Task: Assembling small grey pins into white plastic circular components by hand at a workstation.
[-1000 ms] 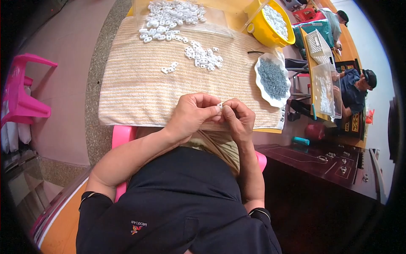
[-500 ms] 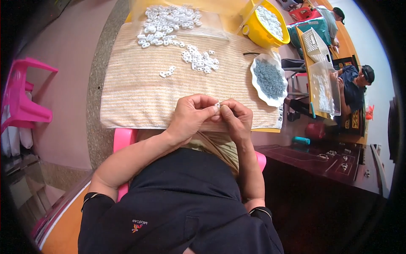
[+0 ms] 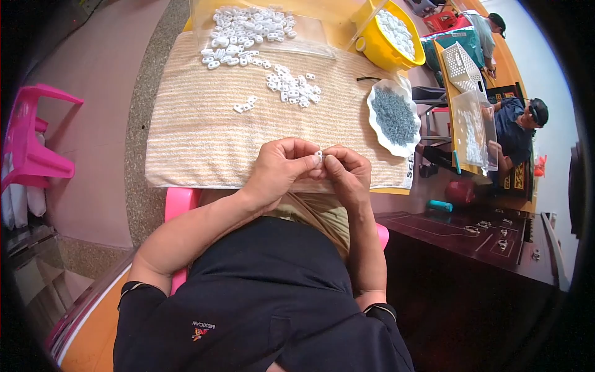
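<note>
Close to the near edge of the towel-covered table, my left hand (image 3: 282, 168) pinches a small white plastic piece with holes (image 3: 319, 154) between thumb and fingertips. Against it, my right hand (image 3: 349, 173) is closed, thumb on forefinger; whatever lies in that pinch is too small to make out. Beyond my hands lies a small pile of white two-holed pieces (image 3: 291, 87), with a few more (image 3: 245, 105) to its left. A scalloped white dish (image 3: 406, 147) to the right holds many tiny dark grey parts (image 3: 395, 116).
A larger heap of white oval pieces (image 3: 248, 28) lies by a clear tray (image 3: 310, 43) at the far side. A yellow bucket (image 3: 372, 46) of white pieces stands at the far right. Two people (image 3: 517, 130) sit at another table; a pink stool (image 3: 40, 146) stands left.
My hands stay together around the white piece, with barely any shift of the fingers. The piles and the dish stay where they were.
</note>
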`<act>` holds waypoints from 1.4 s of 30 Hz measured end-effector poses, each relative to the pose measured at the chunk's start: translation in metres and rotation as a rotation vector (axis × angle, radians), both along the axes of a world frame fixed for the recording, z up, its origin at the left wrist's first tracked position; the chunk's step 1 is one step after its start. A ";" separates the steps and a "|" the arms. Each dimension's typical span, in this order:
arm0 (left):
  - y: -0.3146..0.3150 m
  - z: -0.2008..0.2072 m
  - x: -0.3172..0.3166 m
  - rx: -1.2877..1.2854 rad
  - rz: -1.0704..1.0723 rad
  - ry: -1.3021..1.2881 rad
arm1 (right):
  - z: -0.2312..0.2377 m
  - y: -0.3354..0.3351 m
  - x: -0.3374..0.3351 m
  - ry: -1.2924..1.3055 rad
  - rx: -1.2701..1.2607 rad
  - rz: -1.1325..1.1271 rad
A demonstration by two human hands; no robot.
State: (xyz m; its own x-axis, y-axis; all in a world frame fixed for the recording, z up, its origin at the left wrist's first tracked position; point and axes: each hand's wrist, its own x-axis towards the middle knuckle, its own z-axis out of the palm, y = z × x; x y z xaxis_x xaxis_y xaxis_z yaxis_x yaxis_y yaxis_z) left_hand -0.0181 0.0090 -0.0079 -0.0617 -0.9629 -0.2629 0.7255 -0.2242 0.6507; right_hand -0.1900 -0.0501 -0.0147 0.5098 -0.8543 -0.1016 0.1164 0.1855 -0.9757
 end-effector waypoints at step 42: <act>-0.002 0.014 0.016 0.073 0.134 0.086 | 0.034 -0.029 0.026 0.275 -0.238 -0.105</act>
